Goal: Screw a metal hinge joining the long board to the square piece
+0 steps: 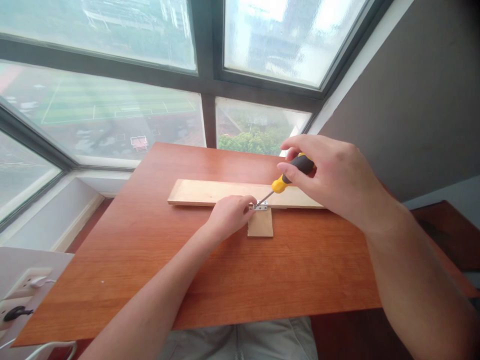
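My right hand (330, 175) is closed round the black and yellow handle of a screwdriver (288, 177), whose tip points down to a small metal hinge (261, 205). The hinge sits where a long pale wooden board (202, 192) meets a small wooden block (260, 225). My left hand (228, 215) rests curled on the table, its fingertips pinched against the hinge's left side. Whether a screw is under the fingers is hidden.
The brown wooden table (150, 280) stands against a large window (150, 110). A grey wall (412, 100) rises on the right. A white socket block with plugs and cables (22, 295) sits at the lower left, beyond the table's left edge.
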Action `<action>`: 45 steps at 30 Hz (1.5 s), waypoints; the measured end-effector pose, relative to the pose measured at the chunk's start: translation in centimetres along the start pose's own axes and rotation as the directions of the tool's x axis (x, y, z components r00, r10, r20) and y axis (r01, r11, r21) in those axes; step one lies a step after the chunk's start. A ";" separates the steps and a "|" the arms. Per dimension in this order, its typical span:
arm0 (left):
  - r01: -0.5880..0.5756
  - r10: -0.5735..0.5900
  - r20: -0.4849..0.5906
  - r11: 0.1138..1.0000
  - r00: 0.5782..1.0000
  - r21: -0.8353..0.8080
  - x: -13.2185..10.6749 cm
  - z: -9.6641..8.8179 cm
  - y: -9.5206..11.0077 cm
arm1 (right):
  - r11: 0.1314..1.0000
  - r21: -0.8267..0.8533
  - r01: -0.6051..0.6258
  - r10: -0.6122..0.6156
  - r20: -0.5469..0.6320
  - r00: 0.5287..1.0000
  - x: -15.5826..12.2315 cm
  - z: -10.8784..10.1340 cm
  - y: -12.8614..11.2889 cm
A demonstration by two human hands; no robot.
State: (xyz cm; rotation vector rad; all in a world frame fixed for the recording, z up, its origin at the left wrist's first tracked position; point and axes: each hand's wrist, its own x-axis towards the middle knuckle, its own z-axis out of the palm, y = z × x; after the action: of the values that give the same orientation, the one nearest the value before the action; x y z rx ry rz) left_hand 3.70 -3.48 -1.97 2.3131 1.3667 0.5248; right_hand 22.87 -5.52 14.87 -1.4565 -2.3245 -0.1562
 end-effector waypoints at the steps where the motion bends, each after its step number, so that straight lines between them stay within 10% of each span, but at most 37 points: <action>1: -0.002 0.002 -0.006 1.000 1.000 -0.007 0.0 0.1 0.0 | 1.000 0.020 0.018 -0.018 0.009 1.000 0.0 0.0 0.0; 6: -0.014 0.011 -0.065 0.998 0.998 -0.055 0.2 0.7 0.2 | 0.978 0.123 0.168 -0.176 0.058 0.983 -0.3 -0.4 0.3; 33: 0.023 -0.048 -0.095 0.968 0.994 -0.252 0.6 0.0 0.0 | 0.996 0.070 0.060 -0.045 -0.200 0.979 -1.4 -1.2 1.0; 45: 0.077 -0.130 -0.075 0.871 0.989 -0.486 0.4 -0.5 0.1 | 0.988 0.154 0.013 0.004 -0.111 0.994 -2.6 1.1 1.9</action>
State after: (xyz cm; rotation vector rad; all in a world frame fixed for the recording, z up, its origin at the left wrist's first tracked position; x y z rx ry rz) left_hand 3.72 -3.07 -1.40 1.8183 1.2249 0.8556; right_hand 25.22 -6.50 12.66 -1.3324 -2.1988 -0.0548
